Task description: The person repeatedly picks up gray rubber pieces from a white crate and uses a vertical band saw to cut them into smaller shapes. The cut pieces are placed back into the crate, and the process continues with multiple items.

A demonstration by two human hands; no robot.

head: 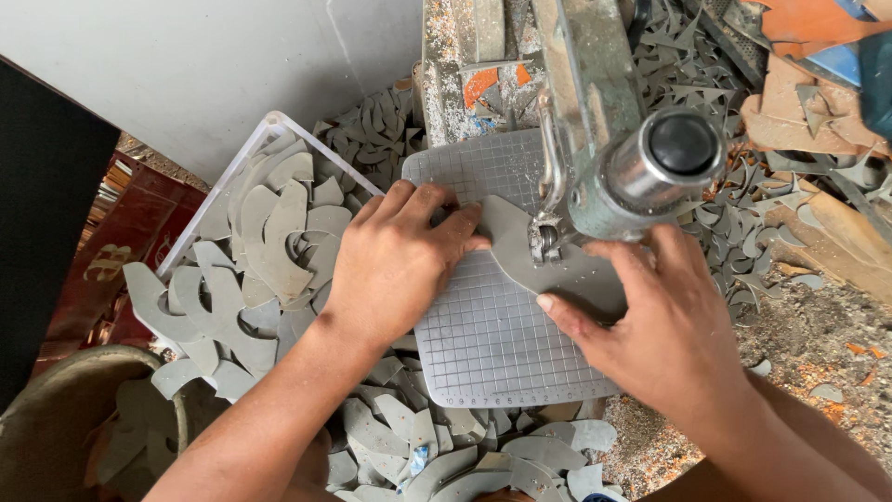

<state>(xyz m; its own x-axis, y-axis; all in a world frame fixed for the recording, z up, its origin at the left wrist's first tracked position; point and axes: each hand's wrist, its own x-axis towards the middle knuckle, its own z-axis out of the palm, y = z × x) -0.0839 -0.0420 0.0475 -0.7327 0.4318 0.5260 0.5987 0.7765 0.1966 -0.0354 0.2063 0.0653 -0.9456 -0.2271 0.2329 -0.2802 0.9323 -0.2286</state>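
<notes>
Landmark = the cutting machine (609,139), metal head w/ a round black-capped knob, standing at the top centre over everything else. Under it & toward the person lies the gridded grey work plate (483,325), its far edge tucked below the machine. Left of the machine sits a white wire basket (243,163) stacked w/ curved grey cut pieces (269,242); more of them spill below the plate, & a round bin (56,409) is at the far lower left. Right of the machine the desk (818,335) is littered w/ grey offcuts (734,214) & sawdust. Grey sheet piece (548,265) lies flat on the plate directly beneath the machine's blade point, long axis running from upper left to lower right. Left hand (400,265) presses palm-down, fingers spread flat on the piece's upper-left end, just left of the blade. Right hand (655,311) pins the lower-right end, thumb on top, fingers curled over the far edge. Neither hand is closed round it; both bear on it flat. Left fingertips are nearer the blade.
</notes>
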